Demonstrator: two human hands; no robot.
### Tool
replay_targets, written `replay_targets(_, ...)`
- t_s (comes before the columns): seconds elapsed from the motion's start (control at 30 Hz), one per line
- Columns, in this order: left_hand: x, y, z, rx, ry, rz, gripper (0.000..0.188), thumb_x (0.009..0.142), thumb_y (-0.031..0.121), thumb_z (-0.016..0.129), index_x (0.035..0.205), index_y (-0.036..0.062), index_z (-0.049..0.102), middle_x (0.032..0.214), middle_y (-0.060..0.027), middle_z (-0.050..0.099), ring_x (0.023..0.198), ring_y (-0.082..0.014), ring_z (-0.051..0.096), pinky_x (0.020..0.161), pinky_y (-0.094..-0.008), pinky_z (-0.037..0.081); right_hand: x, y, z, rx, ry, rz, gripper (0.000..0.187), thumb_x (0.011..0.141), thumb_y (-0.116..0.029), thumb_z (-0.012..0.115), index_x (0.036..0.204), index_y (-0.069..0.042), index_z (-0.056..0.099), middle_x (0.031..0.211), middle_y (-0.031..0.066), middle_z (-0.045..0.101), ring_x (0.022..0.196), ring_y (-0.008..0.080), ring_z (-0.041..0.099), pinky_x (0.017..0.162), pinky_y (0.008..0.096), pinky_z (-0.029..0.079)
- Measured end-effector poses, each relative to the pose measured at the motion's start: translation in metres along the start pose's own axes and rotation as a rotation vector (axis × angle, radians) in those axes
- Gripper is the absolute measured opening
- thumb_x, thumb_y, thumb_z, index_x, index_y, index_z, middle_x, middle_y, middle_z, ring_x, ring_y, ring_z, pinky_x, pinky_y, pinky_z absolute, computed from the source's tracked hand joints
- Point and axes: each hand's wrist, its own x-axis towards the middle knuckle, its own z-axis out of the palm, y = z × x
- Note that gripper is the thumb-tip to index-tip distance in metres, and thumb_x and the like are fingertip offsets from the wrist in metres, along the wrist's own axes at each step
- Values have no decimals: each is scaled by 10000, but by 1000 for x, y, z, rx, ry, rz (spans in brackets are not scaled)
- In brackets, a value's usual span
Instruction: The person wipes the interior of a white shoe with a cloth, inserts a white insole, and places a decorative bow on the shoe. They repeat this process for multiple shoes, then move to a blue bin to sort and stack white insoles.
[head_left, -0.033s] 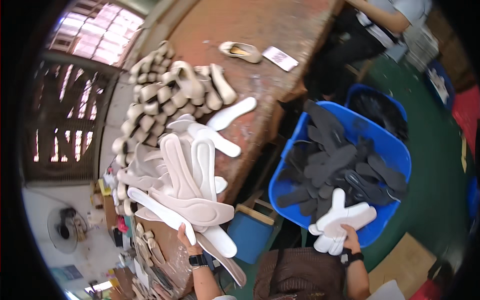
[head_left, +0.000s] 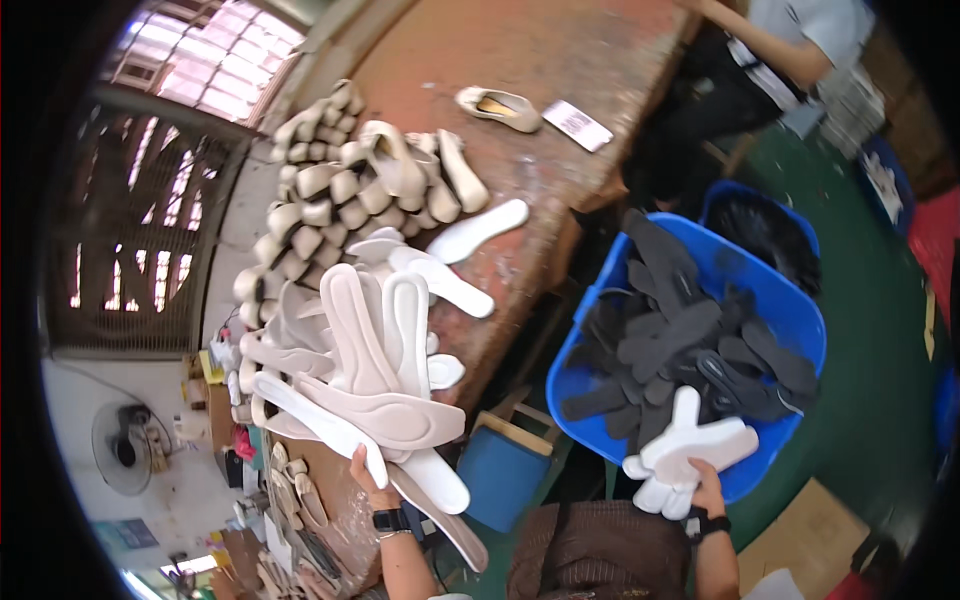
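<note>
My left hand (head_left: 372, 480) is closed on a large, loosely fanned bundle of insoles (head_left: 395, 415), white and pale beige, which spreads up in front of the table's pile. Its fingers are mostly hidden behind a white insole. My right hand (head_left: 708, 488) grips a smaller cluster of white insoles (head_left: 715, 450) that point in several directions. That cluster hangs over the near rim of a blue bin (head_left: 590, 440) full of dark grey insoles (head_left: 670, 335). More white insoles (head_left: 480, 232) lie on the worn wooden table (head_left: 500, 50), beyond the left bundle.
Rows of beige shoes (head_left: 320, 195) are stacked along the table's left side. A single beige shoe (head_left: 500, 108) and a white card (head_left: 578, 126) lie farther back. A blue stool (head_left: 505, 470) stands between table and bin. Another person (head_left: 780, 45) sits at the far right.
The view has shifted slightly, so the table, shoes and bin sit a little farther right. Both hands keep hold of their insoles.
</note>
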Motion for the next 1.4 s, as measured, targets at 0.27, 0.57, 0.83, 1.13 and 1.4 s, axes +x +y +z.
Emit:
replay_targets(0.27,161,83,3,-108,-196,-40,453,856,236,687,1188,-43,554,1082,-99,644,1018,-210,605,919,-362,472,-110,-29,82,-22,132,-404,479,827,-71,616,1284,3,492,1232,156,580,1153,334,562,1026,482,454)
replay_targets(0.57,214,-1,35,544,322,266,1130,745,327,832,1473,-92,74,1341,-308,427,1179,-396,516,999,-425,426,-30,-9,373,-414,-369,-421,457,854,-67,657,1273,38,509,1229,141,606,1117,273,603,1002,412,472)
replay_targets(0.83,166,-21,36,1117,287,840,889,877,448,628,1517,14,190,1558,-318,44,1462,-433,25,1165,-561,45,85,114,576,-841,-307,-389,669,880,-217,701,1414,7,367,1379,190,485,1273,276,473,1043,368,396)
replay_targets(1.13,135,-81,71,1518,-505,783,711,840,447,646,1479,275,387,1591,-200,138,1465,-420,94,1112,-683,61,80,100,499,-975,-369,-614,538,857,-165,699,1318,36,510,1308,203,556,1214,240,531,964,314,454)
replay_targets(1.4,126,-92,60,1615,-376,826,692,887,422,592,1494,189,354,1576,-280,74,1463,-447,52,1111,-677,74,-30,44,202,-690,270,-229,382,885,-336,678,1132,-47,653,987,76,693,914,179,661,841,295,512)
